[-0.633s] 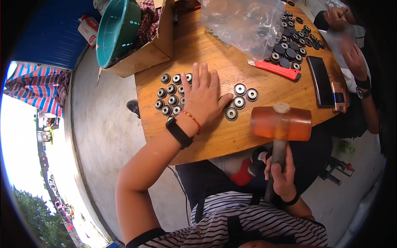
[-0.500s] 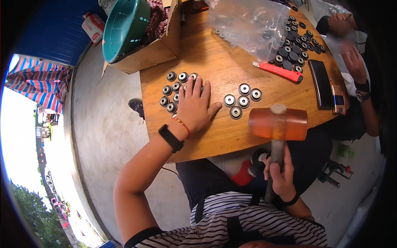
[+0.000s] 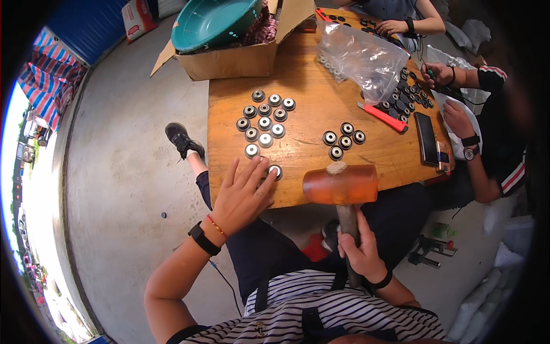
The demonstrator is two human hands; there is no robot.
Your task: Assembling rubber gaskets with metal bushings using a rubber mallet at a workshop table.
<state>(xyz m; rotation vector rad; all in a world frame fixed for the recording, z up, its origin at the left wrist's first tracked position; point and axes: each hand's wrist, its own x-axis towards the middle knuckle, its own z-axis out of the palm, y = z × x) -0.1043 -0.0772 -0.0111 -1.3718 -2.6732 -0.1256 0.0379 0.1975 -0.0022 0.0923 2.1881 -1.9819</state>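
My left hand point(image 3: 243, 192) lies with its fingers stretched out at the near left edge of the wooden table point(image 3: 309, 114). Its fingertips reach a round black wheel with a metal bearing centre point(image 3: 275, 172), which they partly cover. Just beyond them sits a group of several such bearing wheels point(image 3: 264, 123). A smaller group of similar wheels point(image 3: 345, 143) lies to the right. My right hand point(image 3: 365, 255) is closed around the handle of a mallet point(image 3: 344, 184), whose translucent orange head is held level at the table's front edge.
A cardboard box point(image 3: 232, 64) holding a teal basin point(image 3: 215, 23) stands at the far left. Toward the right are a clear plastic bag point(image 3: 364, 54), a red utility knife point(image 3: 385, 117), a black phone point(image 3: 425, 139) and more wheels. Co-workers' hands point(image 3: 458, 120) work along the right side.
My left hand has drawn back from over the left group toward the near edge, uncovering those wheels. The mallet stays in my right hand. The whole view has shifted.
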